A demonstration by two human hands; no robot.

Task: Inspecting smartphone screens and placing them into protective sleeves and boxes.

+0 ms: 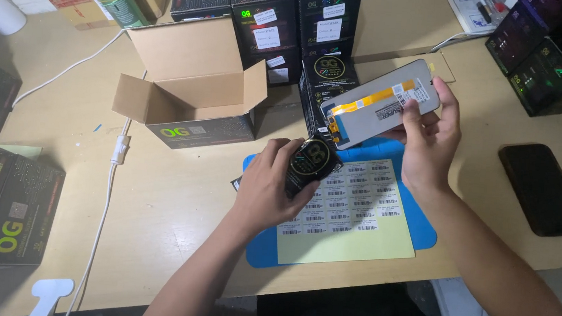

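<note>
Right fingers: the right hand point(428, 140) pinches the right short end of a grey phone screen panel point(380, 104), thumb on the face, the other fingers point(450, 101) curled behind the edge.
Screen panel: held in the air, tilted, its long edge running up to the right; a yellow strip and a white sticker lie along its upper part. It hangs above the far edge of the blue mat point(417, 231).
Left fingers: the left hand point(270, 189) wraps a small black box point(312, 164), fingers closed round its near side, thumb hidden.
Small black box: lifted over the far left corner of the blue mat, its round printed face turned up.
Blue mat: flat on the desk point(168, 209) before the person; a pale yellow sheet of small white barcode stickers point(350, 215) covers most of it.
Open carton point(192, 89): left of and beyond the mat, flaps up, its hollow facing up.
Black box stack point(286, 23): straight beyond the mat, close behind the panel.
Dark phone point(544, 188): right of the mat, well apart, lying flat.
White cable point(110, 184): left of the mat, running toward the near desk edge.
Open room: bare desk shows between the mat and the cable, and between the mat and the dark phone.
</note>
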